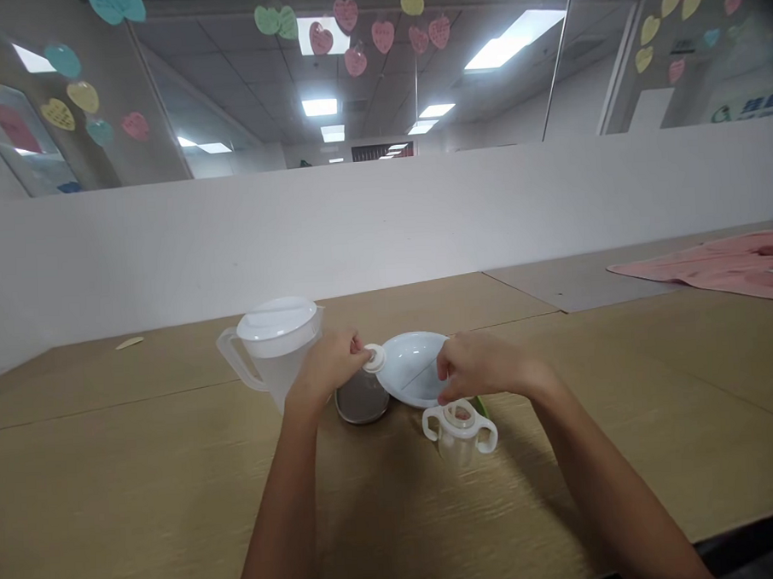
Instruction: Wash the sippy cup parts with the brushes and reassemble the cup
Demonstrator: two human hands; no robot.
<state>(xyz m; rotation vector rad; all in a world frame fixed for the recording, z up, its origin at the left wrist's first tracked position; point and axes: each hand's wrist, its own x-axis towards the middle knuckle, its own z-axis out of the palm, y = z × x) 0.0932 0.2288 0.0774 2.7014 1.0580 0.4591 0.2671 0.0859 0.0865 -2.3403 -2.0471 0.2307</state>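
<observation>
My left hand [334, 362] pinches a small white ring-shaped cap [375, 358] between thumb and fingers, above a grey rounded container [362, 400]. My right hand [476, 367] has its fingers curled together just above a clear cup with two white handles [459, 436]. Whatever those fingers may hold is too small or hidden to make out. Between my hands and behind them lies a white bowl [406, 367], with a thin line running across its inside. A translucent pitcher with a white lid [279, 337] stands beside my left hand, partly covered by it.
A bit of something green [480, 407] shows behind the cup. A pink cloth [724, 262] lies at the far right of the wooden table [145, 488]. A small flat pale piece [130, 342] lies far left. A white wall [383, 221] with windows borders the back.
</observation>
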